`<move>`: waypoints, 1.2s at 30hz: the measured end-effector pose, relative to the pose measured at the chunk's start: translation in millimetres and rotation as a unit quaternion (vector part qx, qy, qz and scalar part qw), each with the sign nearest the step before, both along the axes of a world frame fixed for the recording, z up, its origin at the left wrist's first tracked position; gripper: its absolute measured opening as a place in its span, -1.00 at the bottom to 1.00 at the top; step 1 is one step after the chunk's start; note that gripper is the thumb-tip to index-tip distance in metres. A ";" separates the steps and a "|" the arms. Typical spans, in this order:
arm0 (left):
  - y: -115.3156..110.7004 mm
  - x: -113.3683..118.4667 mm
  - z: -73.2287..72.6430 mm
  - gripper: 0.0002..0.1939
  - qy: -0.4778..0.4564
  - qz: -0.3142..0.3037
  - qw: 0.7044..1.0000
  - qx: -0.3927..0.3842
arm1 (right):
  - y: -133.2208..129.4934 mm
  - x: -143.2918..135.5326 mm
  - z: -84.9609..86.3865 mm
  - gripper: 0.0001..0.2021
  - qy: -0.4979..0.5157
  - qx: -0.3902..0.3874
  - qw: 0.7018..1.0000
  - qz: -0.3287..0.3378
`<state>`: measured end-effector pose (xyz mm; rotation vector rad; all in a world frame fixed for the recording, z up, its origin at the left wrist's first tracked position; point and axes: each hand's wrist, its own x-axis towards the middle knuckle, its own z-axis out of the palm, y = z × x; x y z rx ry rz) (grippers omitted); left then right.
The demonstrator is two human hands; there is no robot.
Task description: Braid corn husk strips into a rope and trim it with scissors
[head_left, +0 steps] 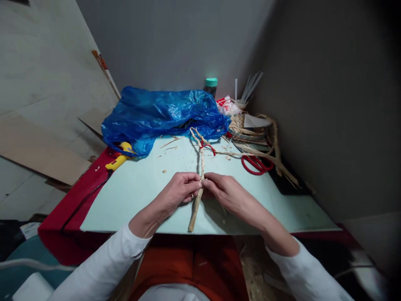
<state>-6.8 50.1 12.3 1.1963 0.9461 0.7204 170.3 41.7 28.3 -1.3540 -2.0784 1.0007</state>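
Note:
Both my hands meet over the front half of the pale board, pinching one braid of dried plant fibre (202,161). My left hand (181,188) is closed on it from the left, thumb and forefinger together. From the right, the fingertips of my right hand (227,192) press on the same spot. Below the pinch, a loose flat end of the fibre (196,211) hangs toward the board's front edge. Beyond my hands the braid loops back, and a red tie (208,146) lies at the loop. A strand runs from there to the right.
A crumpled blue plastic bag (166,113) covers the back. Red-handled scissors (257,164) lie at right, near a basket with fibre strips (250,133). A yellow glue gun (120,156) with a black cord sits at left. Behind stand a green-lidded jar (211,85) and white sticks (250,88).

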 end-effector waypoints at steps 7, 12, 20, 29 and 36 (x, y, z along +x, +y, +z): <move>-10.0 -4.9 2.4 -0.75 0.215 0.020 0.962 0.168 | 4.7 -13.3 -33.0 -0.67 0.152 -0.056 0.986 -0.040; -23.2 2.6 4.4 -0.73 0.370 0.075 0.883 0.279 | -0.9 -16.0 -31.4 -0.64 0.175 -0.058 0.981 -0.063; -42.1 28.8 -15.1 -0.77 0.493 0.082 0.720 0.482 | -0.4 -12.4 -37.1 -0.68 0.268 -0.112 0.955 -0.062; -36.8 4.7 11.8 -0.81 0.320 0.133 0.868 0.356 | -4.6 -7.8 -30.3 -0.69 0.297 -0.142 0.944 -0.012; -5.9 12.1 3.0 -0.86 0.012 0.029 0.998 0.060 | -8.2 -8.0 -32.8 -0.71 0.340 -0.151 0.928 0.019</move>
